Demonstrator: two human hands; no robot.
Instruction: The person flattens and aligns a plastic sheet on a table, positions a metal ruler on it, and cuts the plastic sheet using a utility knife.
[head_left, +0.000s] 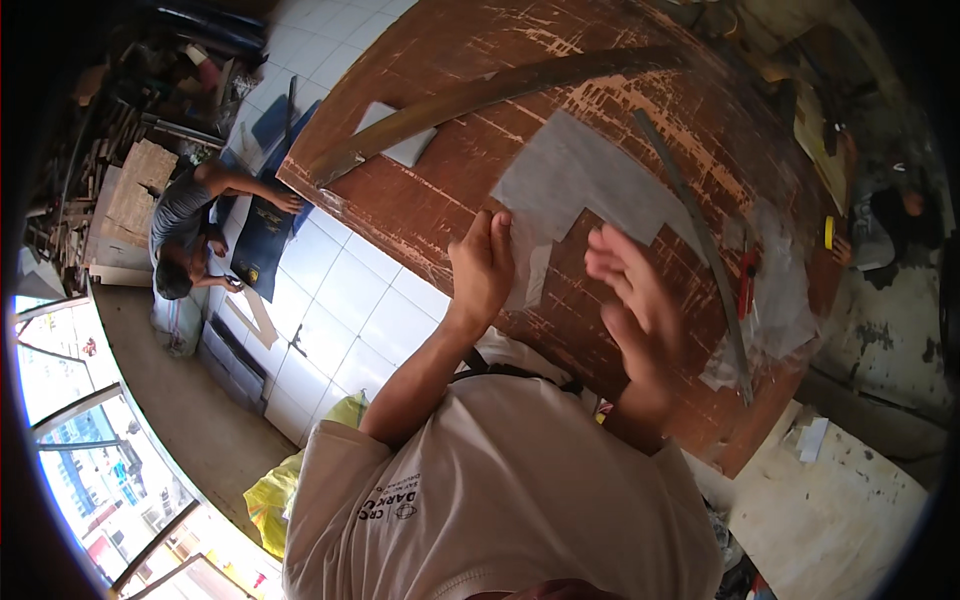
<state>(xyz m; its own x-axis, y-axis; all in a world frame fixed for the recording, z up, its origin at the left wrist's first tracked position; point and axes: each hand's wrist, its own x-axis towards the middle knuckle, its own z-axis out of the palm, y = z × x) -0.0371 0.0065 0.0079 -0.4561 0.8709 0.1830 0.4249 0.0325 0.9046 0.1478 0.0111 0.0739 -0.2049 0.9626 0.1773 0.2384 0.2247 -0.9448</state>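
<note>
My left hand (483,262) is closed in front of my chest, thumb uppermost, on the edge of a clear plastic piece (524,265) that hangs beside it. My right hand (637,300), slightly smeared by motion, is held a little to the right with fingers stretched and nothing seen in it. Beyond both hands a translucent greyish sheet (590,165) with a stepped near edge lies flat on the worn brown tabletop (440,215). Along that sheet's right side runs a long, thin grey strip (690,200).
A long dark strip (480,95) crosses the table's far part, over a pale flat piece (412,145). At right lie a red-handled tool (746,285), crumpled clear plastic (785,290) and a yellow ring (829,233). One person (185,225) crouches at left; another (885,225) is at far right.
</note>
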